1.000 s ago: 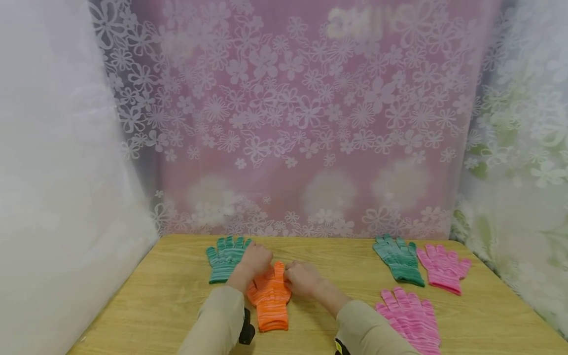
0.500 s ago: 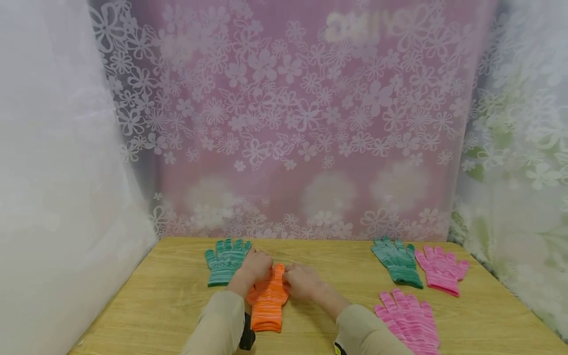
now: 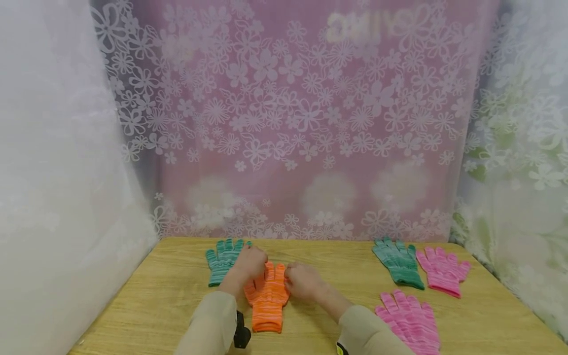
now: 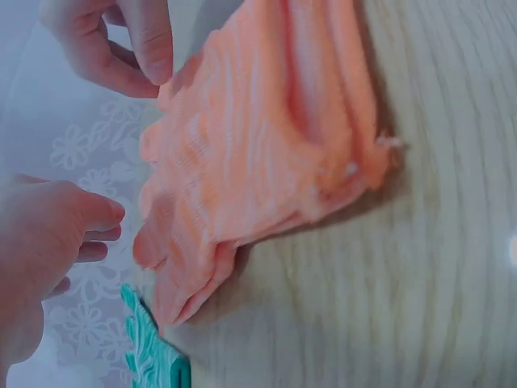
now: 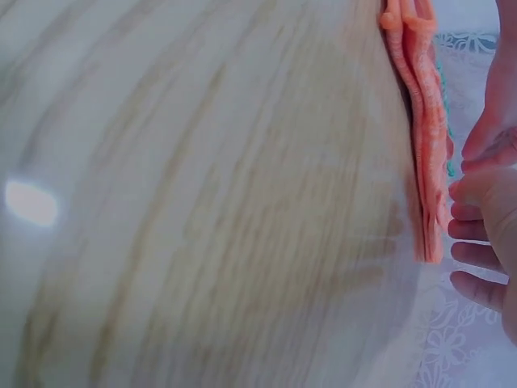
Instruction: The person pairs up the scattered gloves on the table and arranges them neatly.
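An orange striped knit glove [image 3: 268, 298] lies on the table, cuff toward me, fingers pointing away. My left hand [image 3: 251, 261] is at its upper left, partly over a green knit glove [image 3: 219, 266]. In the left wrist view, a gap shows between the loosely bent fingers of that left hand [image 4: 48, 242] and the orange glove [image 4: 234, 153]. My right hand [image 3: 303, 281] is at the orange glove's right-side fingers. Its thumb and a finger pinch a glove fingertip, as the right hand [image 4: 121, 40] shows at the top of the left wrist view.
Another green glove [image 3: 399, 264] lies at the back right, beside a pink glove [image 3: 443, 271]. A second pink glove [image 3: 410, 318] lies nearer, partly behind my right sleeve [image 3: 370, 330]. A flowered curtain [image 3: 301, 123] hangs behind the wooden table [image 3: 146, 301].
My left hand has drawn slightly left and off the orange glove, uncovering more of its fingers. The glove's cuff has shifted left. My right hand stays at its right side.
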A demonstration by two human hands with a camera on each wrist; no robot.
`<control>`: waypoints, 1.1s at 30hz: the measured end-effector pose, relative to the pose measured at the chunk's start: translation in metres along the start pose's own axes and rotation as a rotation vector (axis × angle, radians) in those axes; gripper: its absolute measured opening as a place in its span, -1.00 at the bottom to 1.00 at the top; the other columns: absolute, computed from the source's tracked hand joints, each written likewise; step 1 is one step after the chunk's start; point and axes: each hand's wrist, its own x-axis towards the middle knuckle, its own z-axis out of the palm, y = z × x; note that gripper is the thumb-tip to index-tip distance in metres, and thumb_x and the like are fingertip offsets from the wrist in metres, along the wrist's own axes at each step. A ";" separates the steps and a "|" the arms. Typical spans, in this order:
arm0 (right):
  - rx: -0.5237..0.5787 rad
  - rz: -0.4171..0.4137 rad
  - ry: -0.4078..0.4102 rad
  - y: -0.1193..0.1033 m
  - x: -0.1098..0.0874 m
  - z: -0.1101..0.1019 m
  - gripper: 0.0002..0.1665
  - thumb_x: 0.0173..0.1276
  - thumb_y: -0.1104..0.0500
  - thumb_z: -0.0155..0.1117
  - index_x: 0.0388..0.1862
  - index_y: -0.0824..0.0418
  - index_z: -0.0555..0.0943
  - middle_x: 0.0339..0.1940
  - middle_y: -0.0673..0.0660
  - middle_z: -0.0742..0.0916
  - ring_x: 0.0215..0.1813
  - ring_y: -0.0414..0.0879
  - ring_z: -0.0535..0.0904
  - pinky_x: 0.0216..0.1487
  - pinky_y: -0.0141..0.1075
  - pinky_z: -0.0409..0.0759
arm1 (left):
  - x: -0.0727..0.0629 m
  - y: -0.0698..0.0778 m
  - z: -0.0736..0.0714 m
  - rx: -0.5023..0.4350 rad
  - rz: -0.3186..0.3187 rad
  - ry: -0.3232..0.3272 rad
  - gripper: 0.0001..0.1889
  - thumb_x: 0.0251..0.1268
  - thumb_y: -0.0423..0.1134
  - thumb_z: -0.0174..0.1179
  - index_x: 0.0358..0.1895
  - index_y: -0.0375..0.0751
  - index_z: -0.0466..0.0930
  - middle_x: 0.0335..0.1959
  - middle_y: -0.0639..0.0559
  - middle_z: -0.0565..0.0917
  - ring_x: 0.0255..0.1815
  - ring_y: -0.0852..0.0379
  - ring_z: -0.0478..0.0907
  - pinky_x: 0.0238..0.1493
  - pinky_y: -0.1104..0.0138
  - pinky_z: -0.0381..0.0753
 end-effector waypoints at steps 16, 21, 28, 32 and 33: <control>0.036 -0.043 -0.040 -0.005 0.001 0.004 -0.94 0.15 0.10 0.31 -0.45 0.04 0.62 -0.47 -0.09 0.51 -0.36 -0.20 0.46 -0.40 -0.39 0.41 | -0.011 0.008 0.003 0.025 0.134 -0.039 -0.80 0.23 -0.22 0.15 -0.54 0.08 0.66 -0.59 0.21 0.53 -0.31 0.12 0.46 -0.08 0.17 0.35; 0.047 -0.044 -0.029 -0.006 0.001 0.002 -0.95 0.14 0.13 0.32 -0.45 0.06 0.62 -0.47 -0.08 0.51 -0.38 -0.20 0.46 -0.39 -0.38 0.42 | -0.011 0.007 0.003 -0.005 0.127 -0.023 -0.79 0.23 -0.25 0.15 -0.56 0.04 0.63 -0.62 0.20 0.50 -0.35 0.12 0.47 -0.08 0.17 0.35; 0.058 -0.031 -0.036 -0.005 -0.001 0.001 -0.93 0.18 0.10 0.30 -0.42 0.07 0.62 -0.43 -0.07 0.54 -0.32 -0.19 0.49 -0.33 -0.36 0.45 | -0.017 -0.010 0.004 -0.145 0.071 0.050 -0.86 0.24 -0.23 0.17 -0.47 -0.01 0.65 -0.50 0.18 0.60 -0.36 0.12 0.54 0.06 -0.02 0.36; 0.092 -0.029 -0.049 -0.002 -0.004 0.002 -0.94 0.20 0.12 0.29 -0.39 0.08 0.63 -0.38 -0.05 0.55 -0.29 -0.18 0.50 -0.31 -0.35 0.46 | -0.028 -0.021 -0.002 -0.230 0.000 0.064 -0.63 0.20 -0.38 0.12 -0.76 -0.03 0.38 -0.80 0.22 0.26 -0.72 0.24 0.17 -0.39 0.27 0.39; 0.094 -0.031 -0.049 -0.002 -0.005 0.002 -0.94 0.19 0.13 0.30 -0.39 0.09 0.63 -0.37 -0.05 0.56 -0.29 -0.18 0.50 -0.31 -0.34 0.46 | -0.030 -0.023 -0.003 -0.248 -0.013 0.059 -0.58 0.16 -0.42 0.10 -0.80 -0.02 0.26 -0.83 0.23 0.13 -0.74 0.24 0.03 -0.51 0.32 0.26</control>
